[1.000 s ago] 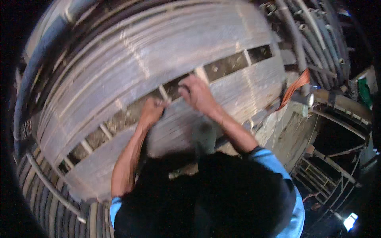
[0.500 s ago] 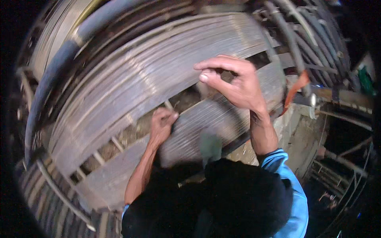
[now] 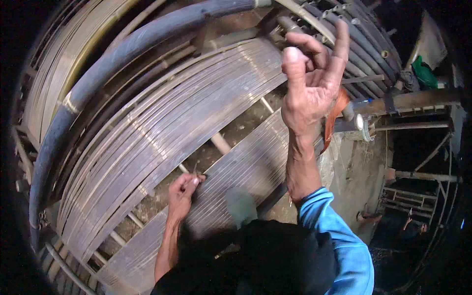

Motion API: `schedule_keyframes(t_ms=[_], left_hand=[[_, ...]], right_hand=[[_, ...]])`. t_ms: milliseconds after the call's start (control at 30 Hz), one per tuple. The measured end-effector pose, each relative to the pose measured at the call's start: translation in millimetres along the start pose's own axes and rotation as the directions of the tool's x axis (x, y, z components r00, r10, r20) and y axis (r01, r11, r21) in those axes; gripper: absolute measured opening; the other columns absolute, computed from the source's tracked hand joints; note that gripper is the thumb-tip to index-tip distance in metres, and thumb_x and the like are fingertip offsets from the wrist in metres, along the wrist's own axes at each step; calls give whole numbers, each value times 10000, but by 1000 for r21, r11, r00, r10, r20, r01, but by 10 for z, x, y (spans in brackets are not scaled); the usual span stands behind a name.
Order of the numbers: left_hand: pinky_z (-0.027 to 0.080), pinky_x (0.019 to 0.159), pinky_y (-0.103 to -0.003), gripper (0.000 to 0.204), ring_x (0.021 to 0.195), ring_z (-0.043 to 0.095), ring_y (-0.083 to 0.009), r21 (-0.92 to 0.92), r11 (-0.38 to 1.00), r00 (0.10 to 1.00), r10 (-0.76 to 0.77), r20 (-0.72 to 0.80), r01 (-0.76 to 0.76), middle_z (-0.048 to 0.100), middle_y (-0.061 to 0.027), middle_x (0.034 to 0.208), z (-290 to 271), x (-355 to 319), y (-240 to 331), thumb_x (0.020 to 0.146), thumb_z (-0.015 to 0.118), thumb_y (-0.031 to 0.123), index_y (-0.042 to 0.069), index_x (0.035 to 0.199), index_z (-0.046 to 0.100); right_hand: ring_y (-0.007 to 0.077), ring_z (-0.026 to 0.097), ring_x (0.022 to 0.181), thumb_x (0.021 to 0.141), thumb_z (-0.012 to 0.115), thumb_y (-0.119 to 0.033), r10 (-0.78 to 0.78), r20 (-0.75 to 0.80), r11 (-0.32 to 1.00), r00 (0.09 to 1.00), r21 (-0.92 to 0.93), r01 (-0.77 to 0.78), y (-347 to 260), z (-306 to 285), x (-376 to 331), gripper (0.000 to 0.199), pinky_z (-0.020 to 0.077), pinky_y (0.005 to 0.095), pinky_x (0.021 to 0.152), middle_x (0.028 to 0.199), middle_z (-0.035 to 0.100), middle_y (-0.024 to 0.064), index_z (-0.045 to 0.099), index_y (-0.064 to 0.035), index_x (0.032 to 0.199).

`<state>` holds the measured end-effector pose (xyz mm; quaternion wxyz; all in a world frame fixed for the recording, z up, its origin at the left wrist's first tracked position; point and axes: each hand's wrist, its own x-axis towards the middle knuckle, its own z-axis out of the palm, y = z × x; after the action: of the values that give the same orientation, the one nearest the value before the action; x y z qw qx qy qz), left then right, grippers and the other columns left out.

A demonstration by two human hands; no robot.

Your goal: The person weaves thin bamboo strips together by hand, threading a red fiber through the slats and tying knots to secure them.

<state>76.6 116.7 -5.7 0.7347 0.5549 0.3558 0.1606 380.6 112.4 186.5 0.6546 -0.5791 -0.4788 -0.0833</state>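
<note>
My left hand (image 3: 181,197) is closed in a pinch at the near edge of the gap between two slatted surfaces. A small thin brownish piece (image 3: 199,175) sticks out at its fingertips, too small to name. My right hand (image 3: 312,93) is raised high, palm toward me. Its thumb and one finger point up and apart while the other fingers curl; nothing shows in it. Beneath my hands lie a wide far panel (image 3: 182,118) of long thin slats crossed by pale bindings, and a narrower near panel (image 3: 231,172) of similar slats.
Pale crossbars (image 3: 221,142) span the gap between the panels. A thick dark pole (image 3: 128,44) curves along the far side. Many poles (image 3: 366,44) are stacked at far right, near an orange strap (image 3: 334,120) and a green bundle (image 3: 424,73). A grey-green rounded shape (image 3: 241,206) is before me.
My right hand has risen, turned palm toward me and spread its fingers. My left hand has shifted slightly left and nearer in the view. The whole view has shifted too.
</note>
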Motion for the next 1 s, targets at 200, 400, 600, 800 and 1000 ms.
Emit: schedule_keyframes(t_ms=[200,400,600,800,1000], left_hand=[[459,760,-269,215,788,555,-107,-32,998,997,-47,62,49,678,-16,886,144,235,43,996,582,177,-4,964,694],[474,759,-264,202,788,599,-107,68,987,989,-141,-38,143,690,-39,880,-45,-148,-59,977,619,180,19,923,729],[509,730,-253,178,823,633,-104,-90,991,992,-103,-74,96,705,-51,924,-216,-166,-31,986,601,113,-9,1069,701],[505,730,-245,185,810,634,-112,-183,973,990,-143,19,144,701,-42,955,48,-20,-207,982,610,123,-3,1083,701],[468,690,-232,158,763,587,-80,-227,964,983,-160,-95,136,692,-28,906,-116,-98,-214,973,612,121,23,1044,714]], right_hand=[[76,578,826,885,672,-13,182,792,982,582,-118,-146,145,72,-1132,615,501,233,747,1073,667,96,458,-54,1459],[190,662,871,880,643,-58,603,554,740,574,-119,-662,218,153,-396,631,538,313,740,1140,692,113,451,-112,1479],[191,664,869,888,641,-55,259,487,899,834,195,-393,-137,275,-295,551,541,333,768,1072,687,101,503,-98,1419],[192,666,866,896,639,-51,-95,927,945,363,199,-261,-426,375,-1254,472,543,353,796,1004,681,88,555,-84,1360],[245,659,962,888,641,-61,-100,919,919,382,232,-318,-307,628,-1528,404,536,395,860,1048,676,102,621,-88,1290]])
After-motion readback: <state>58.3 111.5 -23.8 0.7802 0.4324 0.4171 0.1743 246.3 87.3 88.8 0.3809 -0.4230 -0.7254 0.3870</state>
